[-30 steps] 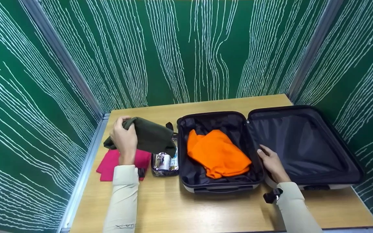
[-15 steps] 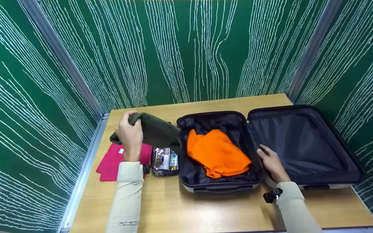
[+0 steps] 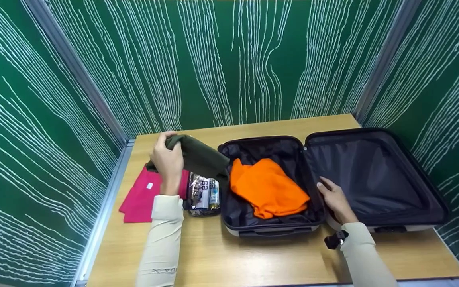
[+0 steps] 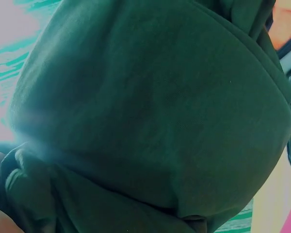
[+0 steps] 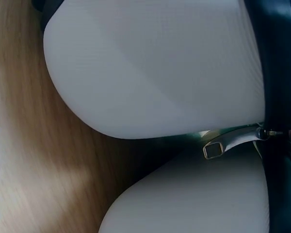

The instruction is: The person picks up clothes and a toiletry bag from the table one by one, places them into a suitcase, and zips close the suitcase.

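My left hand (image 3: 167, 161) grips a folded dark green cloth garment (image 3: 203, 159) by its near-left end. The garment hangs in the air, its far end over the left rim of the suitcase (image 3: 249, 233). In the left wrist view the green cloth (image 4: 150, 107) fills most of the picture. An orange garment (image 3: 267, 189) lies loosely in the suitcase's left half. My right hand (image 3: 337, 201) rests on the rims where the two suitcase halves meet, fingers fairly straight. The right wrist view shows the pale shells (image 5: 155, 68) and a zipper pull (image 5: 214, 149); that hand is almost out of it.
Left of the suitcase stands a clear-topped pouch (image 3: 203, 195) with small toiletry-like items inside. Beside it lies a folded pink garment (image 3: 140, 201) with a small white label. The suitcase lid (image 3: 373, 175) lies open on the right of the wooden table (image 3: 213, 259). Green walls surround the table.
My left hand has carried the green garment right and slightly away from me, toward the suitcase. More of the pink garment and the pouch shows. My right hand stays in place.
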Action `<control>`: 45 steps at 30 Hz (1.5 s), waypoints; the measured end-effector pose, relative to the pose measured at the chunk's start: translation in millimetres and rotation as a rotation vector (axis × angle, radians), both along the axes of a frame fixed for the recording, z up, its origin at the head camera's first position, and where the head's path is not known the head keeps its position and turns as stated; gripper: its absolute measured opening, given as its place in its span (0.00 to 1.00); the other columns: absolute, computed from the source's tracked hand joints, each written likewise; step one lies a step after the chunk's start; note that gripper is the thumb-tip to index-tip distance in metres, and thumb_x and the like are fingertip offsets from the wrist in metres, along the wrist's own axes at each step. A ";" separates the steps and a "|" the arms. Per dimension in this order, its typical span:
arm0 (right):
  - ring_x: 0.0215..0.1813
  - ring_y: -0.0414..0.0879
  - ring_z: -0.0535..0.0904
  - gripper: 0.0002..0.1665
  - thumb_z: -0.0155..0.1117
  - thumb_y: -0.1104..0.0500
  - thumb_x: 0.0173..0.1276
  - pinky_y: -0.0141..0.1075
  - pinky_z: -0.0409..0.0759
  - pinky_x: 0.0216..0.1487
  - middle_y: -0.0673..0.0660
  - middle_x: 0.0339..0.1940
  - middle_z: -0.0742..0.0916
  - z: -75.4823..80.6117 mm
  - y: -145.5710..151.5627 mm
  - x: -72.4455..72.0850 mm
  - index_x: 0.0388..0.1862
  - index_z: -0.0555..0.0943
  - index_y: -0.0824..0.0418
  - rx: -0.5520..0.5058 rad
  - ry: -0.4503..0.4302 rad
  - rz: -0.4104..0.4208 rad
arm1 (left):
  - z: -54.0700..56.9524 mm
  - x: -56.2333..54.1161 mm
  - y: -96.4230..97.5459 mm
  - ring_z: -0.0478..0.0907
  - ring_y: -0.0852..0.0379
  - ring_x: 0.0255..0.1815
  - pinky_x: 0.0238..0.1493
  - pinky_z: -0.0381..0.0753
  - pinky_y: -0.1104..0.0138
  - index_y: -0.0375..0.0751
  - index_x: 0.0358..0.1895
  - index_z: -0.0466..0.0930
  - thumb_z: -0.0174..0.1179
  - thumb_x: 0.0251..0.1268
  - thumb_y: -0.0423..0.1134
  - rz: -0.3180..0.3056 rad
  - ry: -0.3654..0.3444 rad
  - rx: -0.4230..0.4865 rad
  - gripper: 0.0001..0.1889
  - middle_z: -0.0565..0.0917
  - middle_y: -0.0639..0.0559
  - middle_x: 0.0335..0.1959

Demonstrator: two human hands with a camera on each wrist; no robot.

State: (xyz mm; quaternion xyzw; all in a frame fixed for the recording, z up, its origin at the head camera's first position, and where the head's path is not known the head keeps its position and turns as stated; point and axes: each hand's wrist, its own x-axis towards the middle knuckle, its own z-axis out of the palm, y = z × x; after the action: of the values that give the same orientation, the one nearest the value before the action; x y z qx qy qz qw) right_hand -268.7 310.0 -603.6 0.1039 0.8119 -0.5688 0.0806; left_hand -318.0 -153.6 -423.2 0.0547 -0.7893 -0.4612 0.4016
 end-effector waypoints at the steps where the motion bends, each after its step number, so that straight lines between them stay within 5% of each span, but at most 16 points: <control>1: 0.83 0.64 0.54 0.39 0.43 0.44 0.84 0.55 0.55 0.82 0.68 0.83 0.59 0.1 -0.3 0.0 0.85 0.50 0.58 0.001 0.001 0.000 | 1.0 -0.2 1.5 0.86 0.45 0.48 0.52 0.78 0.51 0.44 0.42 0.89 0.62 0.61 0.32 -0.006 -0.003 0.009 0.09 0.91 0.47 0.43; 18: 0.83 0.64 0.54 0.38 0.44 0.45 0.84 0.55 0.55 0.82 0.68 0.83 0.59 -2.6 -0.3 -0.9 0.84 0.51 0.59 0.004 0.013 -0.012 | 7.7 1.5 37.2 0.85 0.55 0.46 0.49 0.79 0.62 0.46 0.42 0.88 0.60 0.60 0.28 -0.188 0.012 0.140 0.12 0.90 0.52 0.43; 45: 0.83 0.65 0.55 0.39 0.45 0.44 0.84 0.54 0.55 0.82 0.69 0.83 0.60 -4.2 -1.1 -1.4 0.84 0.52 0.60 0.014 0.020 -0.013 | 2.4 2.0 96.6 0.84 0.57 0.44 0.49 0.79 0.66 0.45 0.39 0.88 0.59 0.56 0.27 -0.283 0.024 0.212 0.13 0.90 0.52 0.40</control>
State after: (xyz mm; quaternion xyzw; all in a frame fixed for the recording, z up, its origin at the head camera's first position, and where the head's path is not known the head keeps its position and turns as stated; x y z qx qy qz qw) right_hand -270.2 308.9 -607.8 0.1038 0.8160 -0.5645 0.0680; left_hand -316.0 -57.0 -420.8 -0.0205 -0.7312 -0.5945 0.3339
